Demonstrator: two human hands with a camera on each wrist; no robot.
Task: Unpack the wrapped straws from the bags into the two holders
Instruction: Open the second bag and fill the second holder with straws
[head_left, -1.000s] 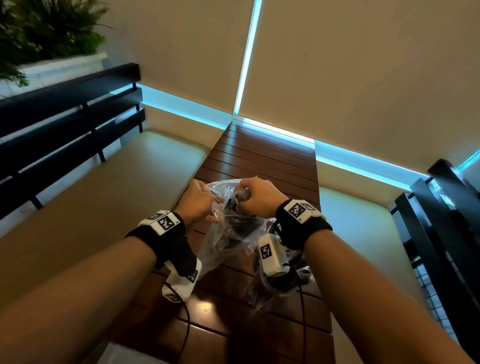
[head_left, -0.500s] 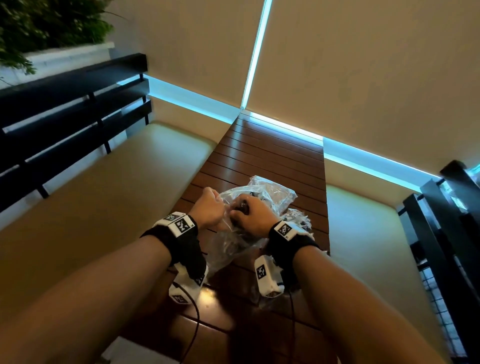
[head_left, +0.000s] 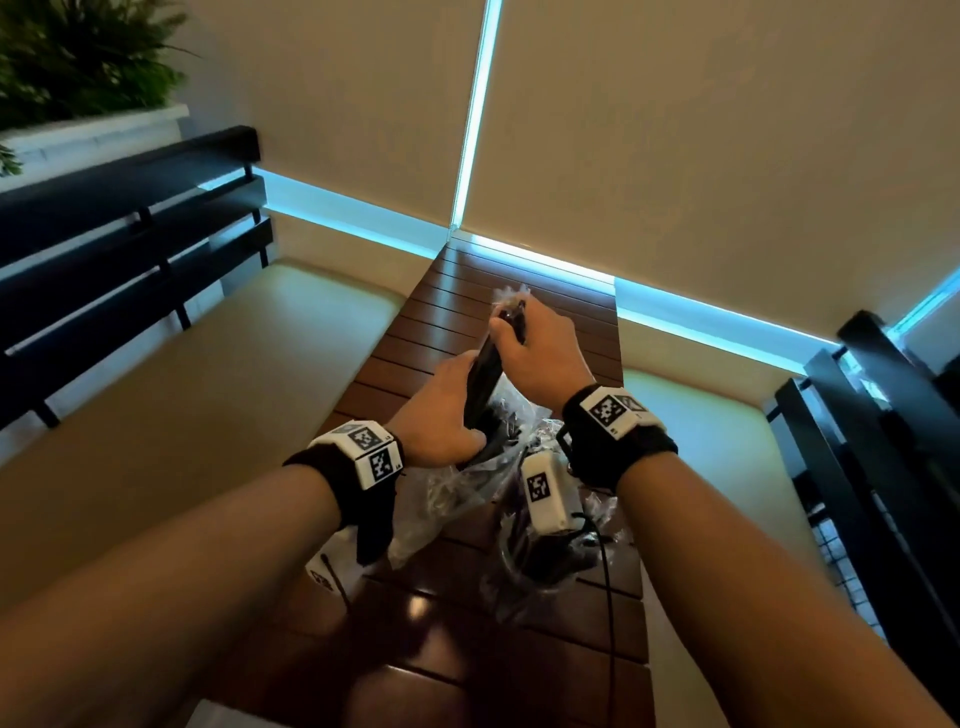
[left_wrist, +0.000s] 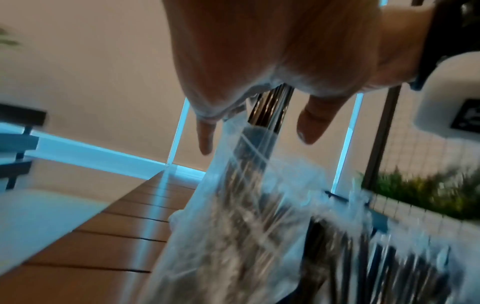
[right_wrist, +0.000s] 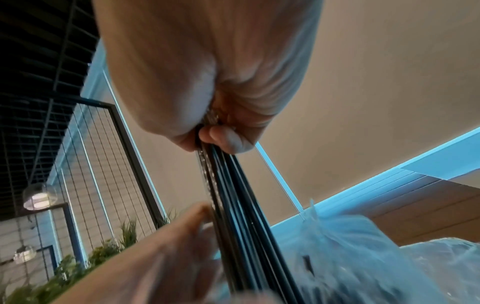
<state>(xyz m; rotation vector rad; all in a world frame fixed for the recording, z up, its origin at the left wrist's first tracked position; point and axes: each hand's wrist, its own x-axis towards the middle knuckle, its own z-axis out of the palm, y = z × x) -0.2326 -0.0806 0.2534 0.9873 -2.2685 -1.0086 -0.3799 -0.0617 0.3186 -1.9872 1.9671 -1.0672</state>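
My right hand (head_left: 537, 345) grips the upper end of a bundle of black wrapped straws (head_left: 485, 379) and holds it up, tilted, above the wooden table (head_left: 519, 296). My left hand (head_left: 441, 415) is curled round the lower part of the bundle, holding the clear plastic bag (head_left: 441, 499) that hangs down from it. In the right wrist view the straws (right_wrist: 233, 195) run down from my right hand (right_wrist: 207, 123) into the bag (right_wrist: 350, 257). A second clear bag with black straws (head_left: 540, 571) lies on the table under my right wrist. No holder is in view.
The slatted table is narrow, with cream cushioned benches (head_left: 208, 374) on both sides and a wall right behind it. Black rails (head_left: 130, 218) stand at the left and right. A cable (head_left: 608, 597) trails from my right wrist over the table.
My hands were close together at the bag's mouth. Now my right hand has risen and moved away with the black straw bundle, while my left hand holds the bag lower down.
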